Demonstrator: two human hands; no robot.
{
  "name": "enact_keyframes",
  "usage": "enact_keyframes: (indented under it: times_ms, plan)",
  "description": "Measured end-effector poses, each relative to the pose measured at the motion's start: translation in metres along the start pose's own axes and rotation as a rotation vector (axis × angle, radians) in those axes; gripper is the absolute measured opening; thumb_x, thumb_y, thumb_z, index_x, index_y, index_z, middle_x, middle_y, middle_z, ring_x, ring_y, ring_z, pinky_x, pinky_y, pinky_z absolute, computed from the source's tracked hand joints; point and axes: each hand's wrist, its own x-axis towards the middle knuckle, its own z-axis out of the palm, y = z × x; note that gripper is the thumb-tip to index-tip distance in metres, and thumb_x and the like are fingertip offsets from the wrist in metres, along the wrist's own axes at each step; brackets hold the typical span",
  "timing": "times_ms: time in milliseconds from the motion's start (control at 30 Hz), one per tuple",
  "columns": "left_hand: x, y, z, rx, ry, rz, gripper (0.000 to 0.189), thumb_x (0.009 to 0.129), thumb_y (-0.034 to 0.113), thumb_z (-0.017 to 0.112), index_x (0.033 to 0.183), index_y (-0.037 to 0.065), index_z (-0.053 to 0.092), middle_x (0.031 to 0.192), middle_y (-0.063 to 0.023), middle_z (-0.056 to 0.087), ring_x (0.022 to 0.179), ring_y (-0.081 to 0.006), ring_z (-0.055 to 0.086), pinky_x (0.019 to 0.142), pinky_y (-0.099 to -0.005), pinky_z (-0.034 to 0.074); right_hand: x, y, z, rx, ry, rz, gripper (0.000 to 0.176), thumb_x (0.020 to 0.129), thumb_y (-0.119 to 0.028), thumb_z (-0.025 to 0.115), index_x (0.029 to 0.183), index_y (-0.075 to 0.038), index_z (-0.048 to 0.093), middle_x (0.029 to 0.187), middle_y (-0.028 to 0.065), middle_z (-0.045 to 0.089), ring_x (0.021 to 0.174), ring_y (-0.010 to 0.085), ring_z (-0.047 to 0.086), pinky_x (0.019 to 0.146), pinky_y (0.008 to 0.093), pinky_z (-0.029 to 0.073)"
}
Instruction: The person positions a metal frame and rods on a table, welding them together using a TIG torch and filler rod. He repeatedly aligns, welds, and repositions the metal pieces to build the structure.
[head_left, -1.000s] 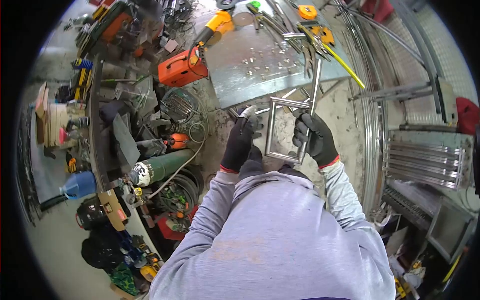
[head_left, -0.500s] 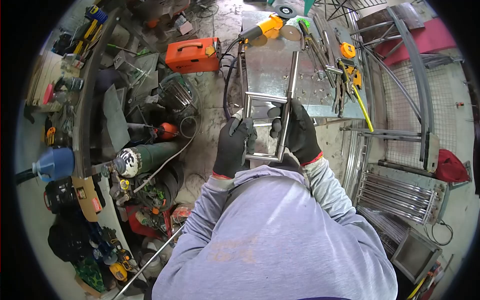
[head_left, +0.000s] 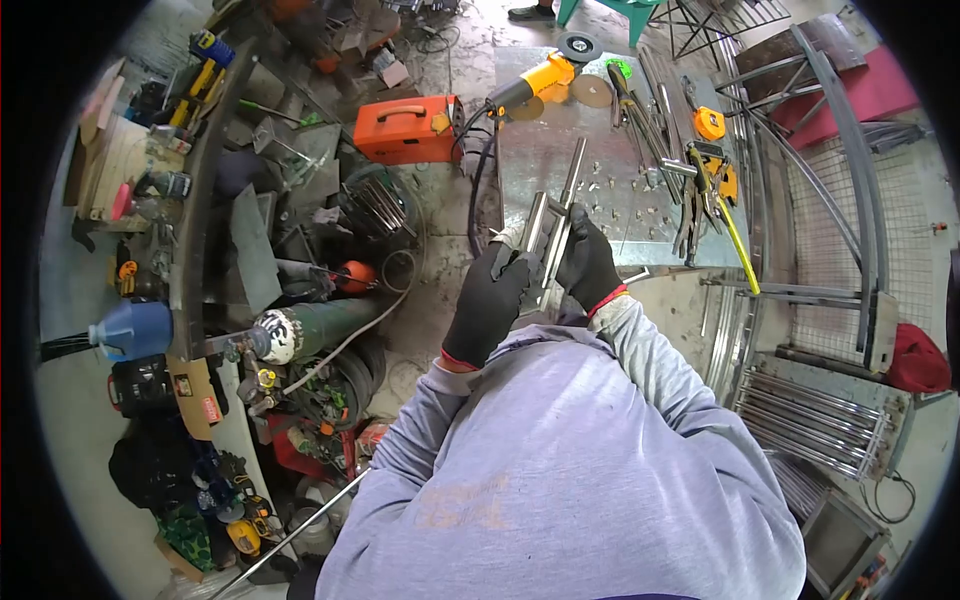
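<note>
Between my gloved hands is a welded frame of shiny metal tubes (head_left: 574,172), tipped so that I see it nearly edge-on. My left hand (head_left: 490,308), in a black glove, is closed around the frame's left side. On its other side, my right hand (head_left: 587,258) grips the longer tube, which sticks out beyond the rest toward the table. The frame's lower part is partly hidden by my gloves. Just past it stands a metal-topped table (head_left: 540,150) with small scraps scattered on it.
A yellow angle grinder (head_left: 535,85) and cutting discs lie at the table's far end. Pliers, a tape measure (head_left: 709,123) and other tools line its right side. To the left are an orange machine case (head_left: 408,130) and a green gas cylinder (head_left: 320,328). Metal racks stand at right.
The frame has turned from facing me, with its rectangular opening showing, to nearly edge-on. My hands have come closer together. The whole view has shifted slightly.
</note>
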Motion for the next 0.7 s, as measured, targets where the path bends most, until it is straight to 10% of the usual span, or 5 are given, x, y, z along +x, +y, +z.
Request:
enact_keyframes:
  times_ms: [100,233,367,700]
  plan:
    - [0.007,0.001,0.005,0.160,-0.022,-0.097,0.023,0.102,0.011,0.061,0.119,-0.003,0.067,0.089,-0.0040,0.067,0.078,-0.0100,0.059,0.070,-0.0298,0.049,0.013,-0.006,-0.007,0.009,0.064,-0.079,0.021,0.110,-0.023,0.048,0.117,-0.009,0.063,0.107,0.0125,0.071,0.094,0.0324,0.074,0.088,0.0530,0.063]
    - [0.014,0.001,0.011,-0.045,0.017,-0.287,0.042,0.104,0.011,0.061,0.144,0.000,0.063,0.098,0.0035,0.068,0.076,-0.0035,0.054,0.064,-0.0250,0.046,0.038,-0.032,-0.033,-0.473,0.080,-0.052,0.015,0.106,-0.018,0.053,0.112,-0.011,0.065,0.098,0.0019,0.066,0.083,0.0117,0.067,0.075,0.0339,0.059]
    - [0.015,-0.005,0.020,-0.052,0.088,-0.308,0.041,0.104,0.012,0.062,0.144,0.000,0.063,0.097,0.0043,0.067,0.076,-0.0019,0.053,0.065,-0.0218,0.045,0.056,-0.043,-0.025,-0.378,-0.047,-0.029,0.017,0.106,-0.015,0.053,0.116,-0.010,0.065,0.100,0.0013,0.067,0.082,0.0119,0.067,0.073,0.0300,0.059]
    - [0.014,-0.035,0.018,-0.302,0.154,-0.378,0.047,0.109,0.021,0.058,0.153,0.004,0.053,0.090,0.0022,0.063,0.072,-0.0049,0.058,0.062,-0.0228,0.050,0.036,-0.061,-0.020,-0.151,-0.217,0.111,0.038,0.108,-0.022,0.056,0.142,-0.006,0.052,0.128,0.0132,0.067,0.111,0.0271,0.072,0.101,0.0464,0.059]
